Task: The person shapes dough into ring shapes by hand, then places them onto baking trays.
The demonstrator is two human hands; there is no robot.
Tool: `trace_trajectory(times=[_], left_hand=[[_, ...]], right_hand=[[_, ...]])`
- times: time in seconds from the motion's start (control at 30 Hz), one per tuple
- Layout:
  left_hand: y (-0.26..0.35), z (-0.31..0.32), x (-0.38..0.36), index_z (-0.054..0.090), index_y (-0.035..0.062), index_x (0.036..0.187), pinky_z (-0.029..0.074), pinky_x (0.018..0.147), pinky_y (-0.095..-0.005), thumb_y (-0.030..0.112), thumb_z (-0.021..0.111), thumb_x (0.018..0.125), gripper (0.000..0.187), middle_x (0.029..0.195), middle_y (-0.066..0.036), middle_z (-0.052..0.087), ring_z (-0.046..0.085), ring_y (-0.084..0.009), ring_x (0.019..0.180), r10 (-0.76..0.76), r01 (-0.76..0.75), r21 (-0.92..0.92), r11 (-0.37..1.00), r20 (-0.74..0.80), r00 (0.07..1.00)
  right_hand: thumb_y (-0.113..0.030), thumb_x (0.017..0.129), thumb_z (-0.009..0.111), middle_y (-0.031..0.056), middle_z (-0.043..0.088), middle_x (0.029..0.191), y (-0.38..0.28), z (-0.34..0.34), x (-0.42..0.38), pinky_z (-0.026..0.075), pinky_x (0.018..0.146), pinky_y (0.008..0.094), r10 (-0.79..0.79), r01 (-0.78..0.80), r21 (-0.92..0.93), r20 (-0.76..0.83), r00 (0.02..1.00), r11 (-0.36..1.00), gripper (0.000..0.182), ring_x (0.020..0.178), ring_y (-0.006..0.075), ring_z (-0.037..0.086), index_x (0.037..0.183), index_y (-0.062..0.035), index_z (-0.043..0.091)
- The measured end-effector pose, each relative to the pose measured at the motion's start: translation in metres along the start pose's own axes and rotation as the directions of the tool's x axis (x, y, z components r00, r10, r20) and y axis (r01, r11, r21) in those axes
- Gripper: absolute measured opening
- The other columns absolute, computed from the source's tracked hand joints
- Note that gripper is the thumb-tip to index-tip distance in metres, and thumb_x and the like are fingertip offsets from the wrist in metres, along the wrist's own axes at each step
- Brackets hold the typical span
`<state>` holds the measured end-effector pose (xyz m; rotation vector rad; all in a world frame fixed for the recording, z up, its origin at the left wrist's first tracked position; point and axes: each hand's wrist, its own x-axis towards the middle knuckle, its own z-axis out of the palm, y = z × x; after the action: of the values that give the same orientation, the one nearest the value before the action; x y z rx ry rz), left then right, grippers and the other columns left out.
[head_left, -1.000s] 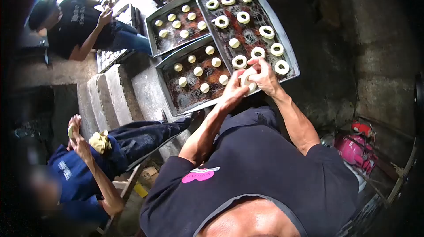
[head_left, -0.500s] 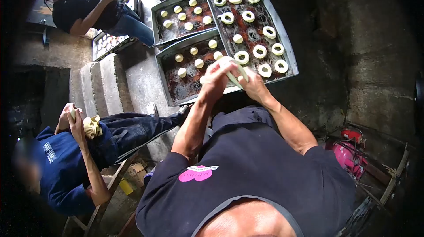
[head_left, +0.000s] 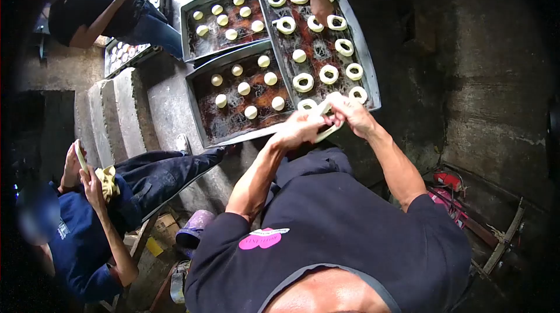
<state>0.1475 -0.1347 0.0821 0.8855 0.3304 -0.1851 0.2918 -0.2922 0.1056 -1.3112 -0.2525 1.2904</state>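
Observation:
A pale dough ring [head_left: 328, 133] is held up between my two hands, just over the near edge of the large metal tray [head_left: 375, 98]. My left hand [head_left: 300, 129] grips it on the left, fingers closed. My right hand [head_left: 354, 115] pinches it on the right, with its fingertips close to those of my left hand. Part of the ring is hidden behind the fingers. Several dough rings [head_left: 329, 74] lie on the large tray beyond my hands, along with a round dough ball [head_left: 299, 56].
Two smaller trays with dough balls [head_left: 244, 88] adjoin the large tray's left side. Another person's hand [head_left: 321, 9] reaches over the large tray's far end. A seated person [head_left: 87, 225] at left handles dough; another person [head_left: 99, 4] stands far left. Steps [head_left: 131, 100] lie at left.
My hands have shifted right and slightly down with the dough ring, now closer together. The co-worker's hand has moved nearer along the tray. The view has shifted, moving the trays leftward.

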Motion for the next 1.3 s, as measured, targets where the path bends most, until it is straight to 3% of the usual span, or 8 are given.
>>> trace_trajectory(times=[0.17, 0.33, 0.7, 0.73, 0.9, 1.0, 1.17, 1.3], left_hand=[[-0.001, -0.018, 0.050, 0.060, 0.0021, 0.099, 0.046, 0.071, -0.0304, 0.021, 0.062, 0.086, 0.023, 0.091, -0.006, 0.059, 0.056, -0.0144, 0.082, 0.069, -0.196, -0.436, 0.878, -0.290, 0.955], [-0.066, -0.068, 0.070, 0.045, 0.0040, 0.129, 0.041, 0.088, -0.0282, 0.023, 0.063, 0.085, 0.051, 0.124, -0.013, 0.052, 0.051, -0.0185, 0.107, 0.112, 0.061, 0.282, 0.957, -0.559, 0.822], [-0.167, -0.091, -0.093, 0.056, 0.0044, 0.114, 0.047, 0.064, -0.0212, 0.016, 0.059, 0.086, 0.031, 0.094, -0.004, 0.063, 0.060, -0.0122, 0.081, -0.248, 0.424, -0.068, 0.903, -0.888, 0.387], [-0.164, -0.091, -0.086, 0.056, 0.0039, 0.113, 0.047, 0.062, -0.0208, 0.015, 0.059, 0.086, 0.029, 0.093, -0.004, 0.062, 0.059, -0.0114, 0.078, -0.229, 0.398, -0.064, 0.915, -0.894, 0.384], [-0.143, -0.136, -0.006, 0.057, -0.0003, 0.112, 0.045, 0.065, -0.0259, 0.018, 0.059, 0.086, 0.032, 0.088, -0.004, 0.060, 0.054, -0.0113, 0.073, 0.217, 0.344, 0.464, 0.816, -0.799, 0.560], [-0.144, -0.184, 0.062, 0.055, -0.0002, 0.109, 0.046, 0.077, -0.0394, 0.016, 0.058, 0.083, 0.031, 0.091, -0.018, 0.058, 0.057, -0.0334, 0.086, 0.356, 0.478, 0.681, 0.554, -0.714, 0.603], [-0.160, -0.199, 0.094, 0.051, 0.0036, 0.092, 0.047, 0.073, -0.0452, 0.013, 0.054, 0.081, 0.015, 0.097, -0.020, 0.052, 0.052, -0.0367, 0.089, 0.501, 0.382, 0.912, 0.149, -0.402, 0.766], [-0.151, -0.184, 0.073, 0.045, 0.0032, 0.090, 0.044, 0.063, -0.0372, 0.018, 0.060, 0.079, 0.024, 0.071, -0.013, 0.057, 0.057, -0.0262, 0.066, 0.179, 0.441, 0.657, 0.611, -0.658, 0.732]], right_hand=[[-0.020, 0.084, 0.061, -0.0009, 0.055, 0.067, -0.019, -0.035, 0.051, 0.041, 0.054, 0.0216, 0.016, -0.030, -0.230, -0.063, 0.998, 0.973, 0.018, 0.057, 0.0071, 0.051, 0.077, -0.0026, 0.061], [-0.030, 0.083, 0.059, 0.0019, 0.053, 0.056, 0.010, -0.073, 0.169, 0.039, 0.047, 0.0262, -0.200, 0.095, -0.484, -0.169, 0.965, 0.870, 0.031, 0.050, 0.0090, 0.049, 0.066, -0.0045, 0.052], [-0.048, 0.090, 0.047, 0.0019, 0.055, 0.068, 0.117, -0.206, 0.327, 0.044, 0.049, 0.0303, -0.103, 0.160, 0.056, -0.550, 0.829, 0.986, 0.042, 0.056, 0.0131, 0.054, 0.084, -0.0075, 0.057], [-0.047, 0.091, 0.045, 0.0013, 0.054, 0.071, 0.061, -0.185, 0.284, 0.047, 0.050, 0.0303, 0.044, -0.110, -0.104, -0.499, 0.866, 0.988, 0.041, 0.058, 0.0125, 0.054, 0.091, -0.0076, 0.056], [-0.029, 0.088, 0.053, 0.0109, 0.059, 0.077, 0.059, -0.192, 0.260, 0.048, 0.063, 0.0358, -0.395, 0.021, -0.733, -0.343, 0.852, 0.680, 0.033, 0.067, 0.0219, 0.059, 0.097, 0.0024, 0.058], [-0.019, 0.084, 0.058, 0.0133, 0.062, 0.082, 0.049, -0.164, 0.211, 0.047, 0.069, 0.0332, -0.300, -0.007, -0.644, -0.366, 0.881, 0.765, 0.031, 0.075, 0.0208, 0.059, 0.104, 0.0038, 0.057], [-0.018, 0.083, 0.059, 0.0134, 0.065, 0.086, 0.115, -0.128, 0.113, 0.049, 0.073, 0.0310, -0.329, 0.080, -0.727, -0.207, 0.921, 0.682, 0.028, 0.081, 0.0195, 0.063, 0.105, -0.0001, 0.059], [-0.019, 0.082, 0.058, 0.0143, 0.065, 0.096, 0.100, -0.045, 0.059, 0.048, 0.079, 0.0311, 0.021, -0.170, -0.696, -0.218, 0.976, 0.698, 0.031, 0.089, 0.0198, 0.063, 0.108, -0.0019, 0.059]])
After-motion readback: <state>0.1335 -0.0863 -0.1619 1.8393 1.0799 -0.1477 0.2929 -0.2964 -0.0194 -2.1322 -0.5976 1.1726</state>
